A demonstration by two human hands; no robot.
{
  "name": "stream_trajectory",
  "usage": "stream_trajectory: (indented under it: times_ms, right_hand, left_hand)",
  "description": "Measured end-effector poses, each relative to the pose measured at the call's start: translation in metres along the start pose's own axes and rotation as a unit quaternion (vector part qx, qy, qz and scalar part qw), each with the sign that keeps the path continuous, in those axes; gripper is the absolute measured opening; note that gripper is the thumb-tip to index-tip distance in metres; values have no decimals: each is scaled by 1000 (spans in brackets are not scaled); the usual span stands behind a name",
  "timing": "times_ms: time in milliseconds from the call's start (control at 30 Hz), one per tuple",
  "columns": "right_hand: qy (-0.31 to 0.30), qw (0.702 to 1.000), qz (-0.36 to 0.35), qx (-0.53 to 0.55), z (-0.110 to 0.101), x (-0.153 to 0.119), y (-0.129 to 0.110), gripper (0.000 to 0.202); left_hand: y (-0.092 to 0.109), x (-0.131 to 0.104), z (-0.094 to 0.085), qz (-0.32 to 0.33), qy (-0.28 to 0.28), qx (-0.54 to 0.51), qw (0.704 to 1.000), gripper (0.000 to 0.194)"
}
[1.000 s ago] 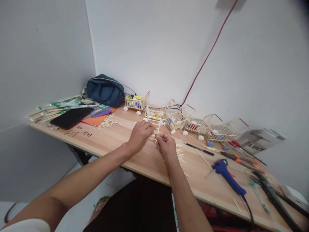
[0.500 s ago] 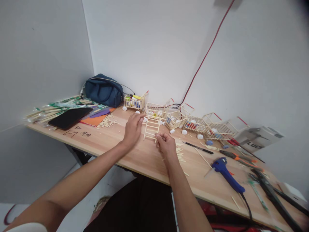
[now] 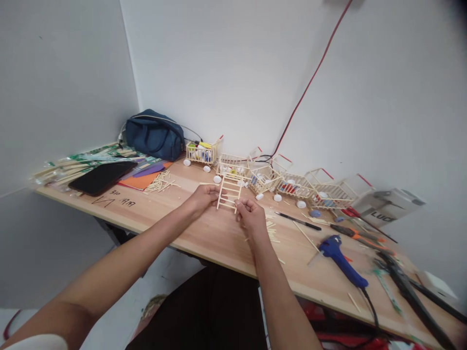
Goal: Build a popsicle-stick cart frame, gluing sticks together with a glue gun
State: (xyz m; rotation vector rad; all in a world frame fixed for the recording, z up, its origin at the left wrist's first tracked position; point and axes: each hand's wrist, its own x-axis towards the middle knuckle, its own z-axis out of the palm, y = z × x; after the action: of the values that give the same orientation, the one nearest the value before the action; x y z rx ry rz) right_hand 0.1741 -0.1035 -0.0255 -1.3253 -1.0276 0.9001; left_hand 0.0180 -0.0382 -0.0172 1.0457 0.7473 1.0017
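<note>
A small ladder-like frame of thin wooden sticks [image 3: 229, 191], two rails with several rungs, is held at a tilt above the table, over its middle. My right hand [image 3: 252, 214] pinches the lower end of the right rail between thumb and fingers. On the other side, my left hand [image 3: 206, 198] has its fingers closed at the left rail, partly behind it. Beyond the frame stands a stick-built cart with white wheels [image 3: 233, 164], partly hidden by it. Short cut sticks [image 3: 273, 232] lie beside my right wrist.
More small carts [image 3: 295, 185] line the wall. At right lie a pen [image 3: 298, 221], a blue glue gun [image 3: 343, 260], orange-handled pliers [image 3: 359, 236] and a box [image 3: 392, 208]. At left are a blue bag [image 3: 155, 136], a black phone [image 3: 102, 177], coloured sheets and a stick pile [image 3: 158, 182].
My left hand has come down from the frame's upper left to the middle of its left rail, and its fingers have closed there. The right hand keeps its pinch.
</note>
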Motion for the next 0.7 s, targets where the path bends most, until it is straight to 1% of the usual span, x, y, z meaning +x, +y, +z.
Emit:
stream_trajectory:
  times_ms: [167, 333, 467, 533, 633, 700]
  right_hand:
    - [2, 1000, 4, 0, 0, 0, 0, 39]
    - [-1, 1000, 4, -2, -2, 2, 2, 38]
    - [-2, 1000, 0, -2, -2, 2, 3, 38]
    - [0, 1000, -3, -2, -2, 2, 2, 39]
    - [1, 1000, -4, -1, -1, 1, 1, 39]
    - [1, 1000, -3, -2, -1, 1, 0, 40]
  left_hand:
    - [8, -4, 2, -11, 6, -30, 999, 9]
    - [9, -4, 2, 15, 4, -37, 999, 3]
    - [8, -4, 0, 34, -19, -34, 999, 26]
    - [9, -4, 0, 37, -10, -31, 999, 33]
    - [9, -5, 0, 33, 19, -11, 999, 44]
    - [9, -5, 1, 35, 29, 2, 999, 47]
